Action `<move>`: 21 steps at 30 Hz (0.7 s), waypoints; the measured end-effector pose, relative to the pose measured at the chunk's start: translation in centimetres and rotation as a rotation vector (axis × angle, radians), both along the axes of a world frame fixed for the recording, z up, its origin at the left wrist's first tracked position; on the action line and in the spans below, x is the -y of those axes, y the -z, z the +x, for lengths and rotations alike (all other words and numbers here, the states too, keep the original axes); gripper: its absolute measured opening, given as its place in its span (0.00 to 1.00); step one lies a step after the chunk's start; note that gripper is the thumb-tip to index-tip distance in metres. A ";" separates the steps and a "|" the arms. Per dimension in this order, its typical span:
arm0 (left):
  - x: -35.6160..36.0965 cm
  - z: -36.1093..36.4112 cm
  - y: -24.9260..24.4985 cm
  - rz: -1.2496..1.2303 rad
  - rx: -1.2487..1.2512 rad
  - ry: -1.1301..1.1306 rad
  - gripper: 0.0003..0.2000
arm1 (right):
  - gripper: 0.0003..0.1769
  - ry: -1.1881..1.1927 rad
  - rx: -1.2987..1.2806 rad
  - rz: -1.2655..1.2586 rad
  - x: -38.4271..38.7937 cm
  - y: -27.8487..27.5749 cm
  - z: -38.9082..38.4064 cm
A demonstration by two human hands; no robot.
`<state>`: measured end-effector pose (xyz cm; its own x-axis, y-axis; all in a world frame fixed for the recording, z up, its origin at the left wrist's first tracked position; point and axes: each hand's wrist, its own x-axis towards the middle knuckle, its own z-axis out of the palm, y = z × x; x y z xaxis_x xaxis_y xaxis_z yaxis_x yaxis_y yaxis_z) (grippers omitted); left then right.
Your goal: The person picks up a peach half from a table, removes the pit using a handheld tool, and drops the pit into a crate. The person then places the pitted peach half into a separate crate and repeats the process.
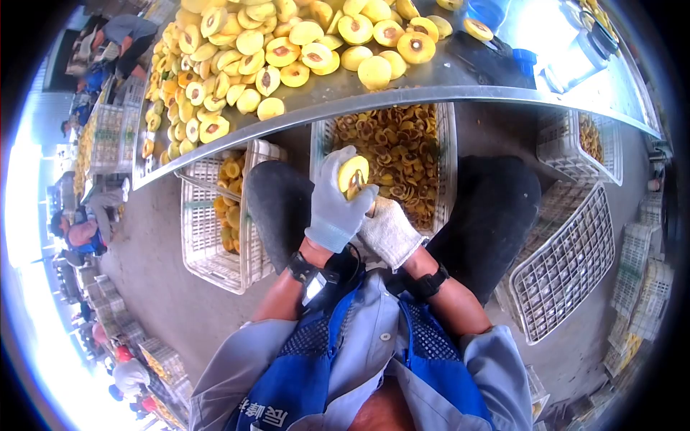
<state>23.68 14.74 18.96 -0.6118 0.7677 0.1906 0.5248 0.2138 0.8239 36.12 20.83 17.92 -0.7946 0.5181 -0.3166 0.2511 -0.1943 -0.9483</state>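
My left hand [332, 208], in a grey glove, is closed around a yellow peach half [353, 171], cut face up. My right hand [389, 231], in a white knitted glove, grips a small metal pitting tool [358, 181] whose tip rests at the middle of the fruit; its handle is mostly hidden by the fingers. Both hands meet above a white crate [448, 161] between my knees, filled with brown-orange peach pits and scraps [388, 140]. Ahead, many cut peach halves [287, 54] lie heaped on a metal table [460, 68], several with the pit still inside.
The table's raised metal edge [345, 106] runs in front of me. A crate [208, 262] with peach halves stands left of my knee. On the right are a tilted crate [564, 266] and another crate [604, 161]. A blue cup [525, 61] sits on the table. People work far left.
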 end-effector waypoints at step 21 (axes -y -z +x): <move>0.2 0.0 0.3 0.075 0.118 0.011 0.29 | 0.11 -0.038 -0.004 -0.095 0.2 -0.1 0.1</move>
